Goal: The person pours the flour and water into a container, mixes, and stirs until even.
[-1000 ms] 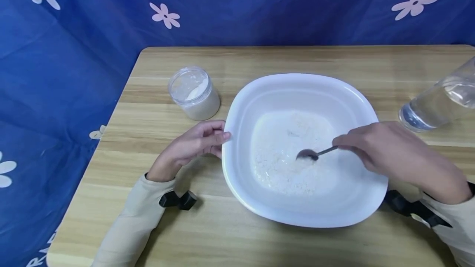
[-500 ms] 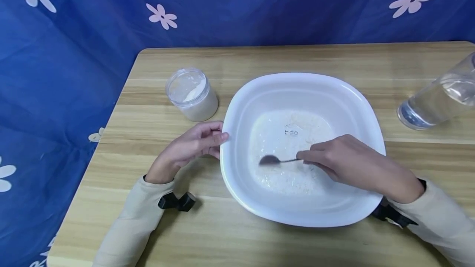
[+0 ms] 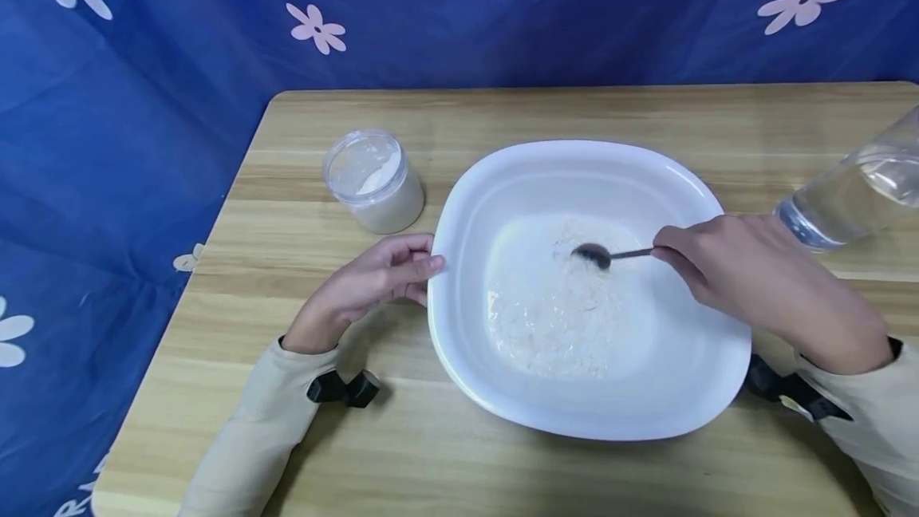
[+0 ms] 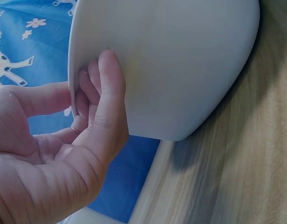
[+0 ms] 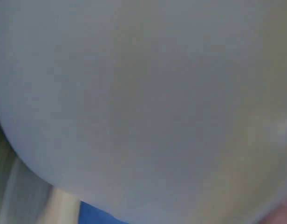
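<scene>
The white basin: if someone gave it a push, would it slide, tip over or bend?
The white basin would probably slide before tipping, as its floor is broad. Its smooth wall looks like plastic, so it may flex slightly where the left hand pinches the rim. The thin, wet-looking layer inside likely adds little weight.

1. Plain white over the basin (image 3: 603, 415), with faint yellowish patches on its outside.
2. Off-white across the smears (image 3: 563, 333) inside, mottled with beige.
3. Dark grey on the spoon (image 3: 601, 256).
4. Clear on the jar (image 3: 380, 196), white on its powder (image 3: 382, 173).
5. Clear on the glass (image 3: 850, 194), bluish at the base.
6. Light tan on the table (image 3: 402, 461), streaked with browner wood grain.
7. Deep blue on the cloth (image 3: 502, 30), patterned with pale pinkish-white flowers (image 3: 807, 13).
8. Plain beige on the sleeves (image 3: 251, 429), black on the straps (image 3: 328, 388).
</scene>
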A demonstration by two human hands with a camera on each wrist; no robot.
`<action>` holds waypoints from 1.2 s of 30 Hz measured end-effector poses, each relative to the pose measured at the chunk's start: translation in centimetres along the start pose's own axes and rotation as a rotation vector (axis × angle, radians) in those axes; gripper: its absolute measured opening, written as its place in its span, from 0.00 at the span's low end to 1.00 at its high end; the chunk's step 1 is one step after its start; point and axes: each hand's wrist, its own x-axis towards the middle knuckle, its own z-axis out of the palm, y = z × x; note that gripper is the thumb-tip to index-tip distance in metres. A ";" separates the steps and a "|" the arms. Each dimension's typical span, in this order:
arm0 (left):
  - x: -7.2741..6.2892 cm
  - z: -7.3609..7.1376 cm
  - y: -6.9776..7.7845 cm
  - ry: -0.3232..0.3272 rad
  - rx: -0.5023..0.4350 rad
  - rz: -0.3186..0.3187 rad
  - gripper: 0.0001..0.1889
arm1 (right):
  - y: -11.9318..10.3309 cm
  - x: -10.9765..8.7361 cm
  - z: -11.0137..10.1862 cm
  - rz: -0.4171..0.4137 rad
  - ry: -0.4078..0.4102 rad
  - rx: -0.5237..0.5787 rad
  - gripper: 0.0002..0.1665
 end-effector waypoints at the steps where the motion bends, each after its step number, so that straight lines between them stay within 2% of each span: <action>1: 0.0 0.0 0.0 0.001 0.000 0.001 0.06 | -0.1 0.1 0.1 0.014 0.015 -0.019 0.07; 8: 0.1 0.0 -0.1 -0.016 0.003 0.012 0.06 | 0.2 0.5 0.9 0.042 0.189 -0.078 0.06; 11: 0.1 0.0 -0.1 -0.021 0.001 0.012 0.06 | 0.2 0.7 1.2 0.048 0.210 -0.073 0.07; 13: 0.1 0.0 -0.1 -0.023 0.001 0.014 0.06 | -0.2 0.9 1.5 0.031 0.193 -0.057 0.08; 16: 0.0 0.0 -0.2 -0.024 0.000 0.022 0.06 | -1.0 1.3 2.2 -0.047 0.145 -0.002 0.10; 20: 0.0 0.0 -0.3 -0.027 -0.005 0.030 0.06 | -1.9 1.4 2.7 -0.198 0.110 0.083 0.07; 23: 0.0 0.0 -0.3 -0.028 -0.006 0.035 0.06 | -2.2 1.2 2.5 -0.297 0.109 0.130 0.16; 26: 0.0 0.0 -0.3 -0.028 0.000 0.036 0.05 | -2.1 0.9 2.0 -0.357 0.112 0.173 0.27; 29: 0.1 0.1 -0.2 -0.026 0.004 0.035 0.05 | -1.5 0.8 1.5 -0.331 0.151 0.160 0.27; 30: 0.1 0.1 -0.3 -0.024 0.004 0.034 0.05 | -1.3 0.8 1.4 -0.304 0.165 0.144 0.25; 32: 0.1 0.1 -0.2 -0.021 0.006 0.033 0.05 | -0.8 0.9 1.4 -0.239 0.186 0.093 0.27; 34: 0.0 0.1 -0.2 -0.021 0.006 0.032 0.05 | -0.6 1.0 1.5 -0.195 0.181 0.061 0.20; 36: 0.0 0.1 -0.3 -0.022 0.008 0.035 0.05 | -0.6 1.1 1.8 -0.196 0.164 0.062 0.14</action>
